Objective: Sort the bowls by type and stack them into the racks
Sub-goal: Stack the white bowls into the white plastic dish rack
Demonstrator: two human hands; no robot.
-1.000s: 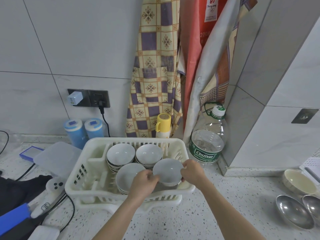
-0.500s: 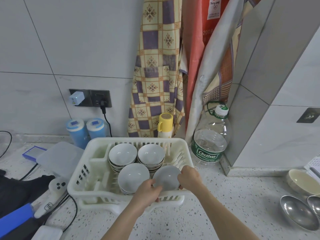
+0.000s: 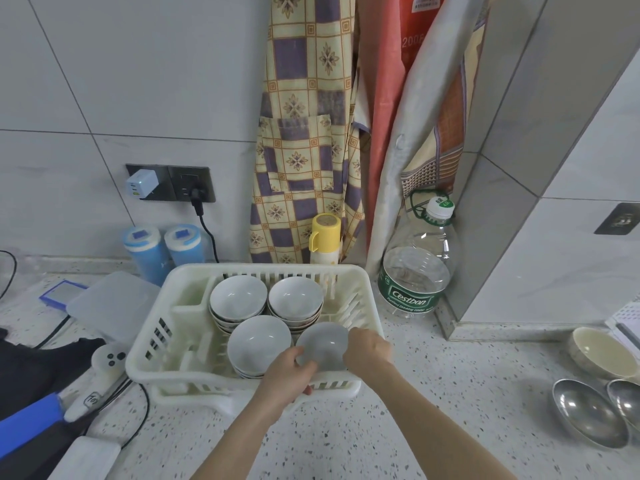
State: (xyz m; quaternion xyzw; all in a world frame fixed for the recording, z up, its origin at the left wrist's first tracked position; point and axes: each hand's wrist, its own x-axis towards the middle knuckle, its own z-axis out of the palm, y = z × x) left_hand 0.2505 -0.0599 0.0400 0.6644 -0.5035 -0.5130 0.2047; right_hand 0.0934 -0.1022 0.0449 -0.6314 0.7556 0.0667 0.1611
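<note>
A white plastic dish rack (image 3: 152, 344) stands on the speckled counter. Inside it are three stacks of white bowls: back left (image 3: 238, 297), back right (image 3: 295, 296) and front (image 3: 259, 341). Both hands hold one more white bowl (image 3: 322, 344) low in the rack's front right corner. My left hand (image 3: 285, 377) grips its near left rim, and my right hand (image 3: 369, 348) grips its right rim. The bowl's underside is hidden.
At the right edge sit a cream bowl (image 3: 601, 351) and two steel bowls (image 3: 588, 410). A large water bottle (image 3: 414, 271), a yellow flask (image 3: 325, 237) and two blue containers (image 3: 162, 249) stand behind the rack. Cables, a clear lid (image 3: 110, 303) and dark items lie left.
Both hands have lowered the held bowl from above the rack's front rim down into the front right corner.
</note>
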